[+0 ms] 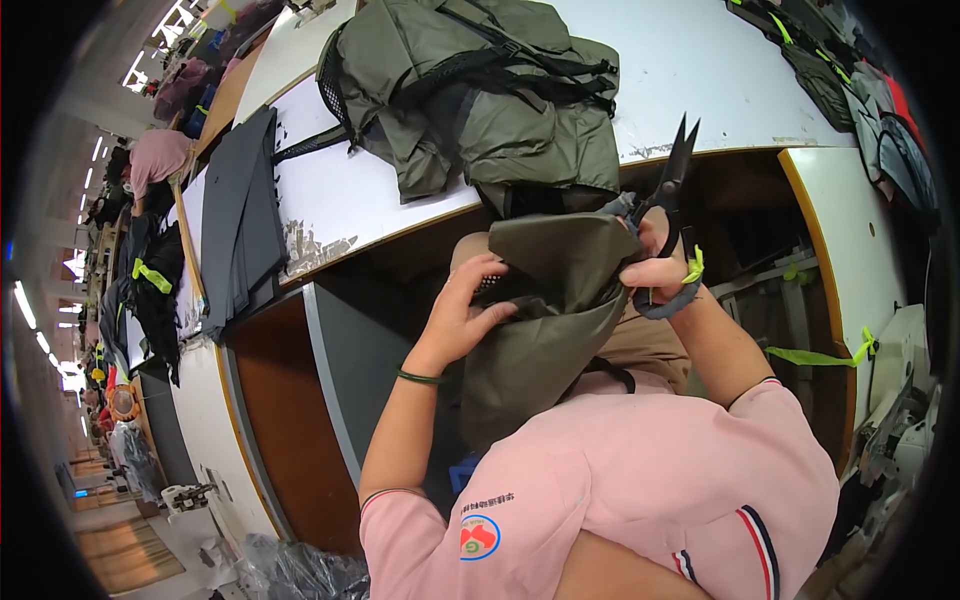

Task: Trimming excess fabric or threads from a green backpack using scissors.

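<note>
An olive-green fabric piece [560, 330], perhaps part of a bag, lies over my lap in loose folds. My left hand [465, 310] holds its left side, thumb and fingers curled at an opening where a bit of mesh shows. At the piece's upper right edge my right hand [660, 265] pinches the fabric. That same hand carries black scissors [675, 185], blades pointing up and slightly parted, with dark wrapping on the handle loops and a yellow-green strip tied on. What the fingertips grip inside the folds is hidden.
Just ahead, an olive backpack [480, 100] with black straps lies on the white worktable [700, 80]. Dark grey fabric panels [240, 215] hang over the table's edge at left. Open shelf compartments [280, 430] sit below. Another person [160, 160] is far left.
</note>
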A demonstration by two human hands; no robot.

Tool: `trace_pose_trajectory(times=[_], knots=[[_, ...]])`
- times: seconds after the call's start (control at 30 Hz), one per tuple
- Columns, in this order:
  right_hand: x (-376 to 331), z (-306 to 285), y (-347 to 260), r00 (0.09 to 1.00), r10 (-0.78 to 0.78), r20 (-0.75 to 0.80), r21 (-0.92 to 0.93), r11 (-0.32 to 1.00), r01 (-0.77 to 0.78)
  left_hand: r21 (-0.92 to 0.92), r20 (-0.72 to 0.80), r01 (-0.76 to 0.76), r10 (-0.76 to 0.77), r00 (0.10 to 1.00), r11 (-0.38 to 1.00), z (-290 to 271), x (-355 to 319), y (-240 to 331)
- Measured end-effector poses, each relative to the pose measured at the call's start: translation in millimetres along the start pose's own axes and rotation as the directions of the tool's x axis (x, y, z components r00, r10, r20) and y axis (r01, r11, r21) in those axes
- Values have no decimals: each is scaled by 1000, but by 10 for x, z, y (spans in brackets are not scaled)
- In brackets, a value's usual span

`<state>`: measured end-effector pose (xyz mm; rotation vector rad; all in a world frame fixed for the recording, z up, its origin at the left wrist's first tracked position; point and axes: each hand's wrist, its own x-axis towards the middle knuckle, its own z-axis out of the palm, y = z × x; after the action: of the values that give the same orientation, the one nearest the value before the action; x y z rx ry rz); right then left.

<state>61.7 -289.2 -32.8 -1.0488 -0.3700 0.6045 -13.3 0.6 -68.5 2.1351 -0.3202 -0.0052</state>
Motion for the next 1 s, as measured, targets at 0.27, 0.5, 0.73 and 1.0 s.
trace_pose_trajectory(times=[0.27, 0.5, 0.73, 1.0], knots=[[156, 80, -180, 992, -125, -22, 222, 967, 127, 88, -169, -135, 148, 974, 987, 112, -31, 240], [335, 140, -156, 960, -187, 210, 336, 936, 109, -406, 530, 450, -196, 825, 795, 189, -8, 84], [220, 32, -388, 972, -231, -42, -107, 968, 225, -438, -424, -68, -140, 895, 897, -802, -343, 492], [290, 258, -98, 979, -109, -174, -184, 980, 77, 515, -607, 205, 185, 773, 832, -902, -484, 889]])
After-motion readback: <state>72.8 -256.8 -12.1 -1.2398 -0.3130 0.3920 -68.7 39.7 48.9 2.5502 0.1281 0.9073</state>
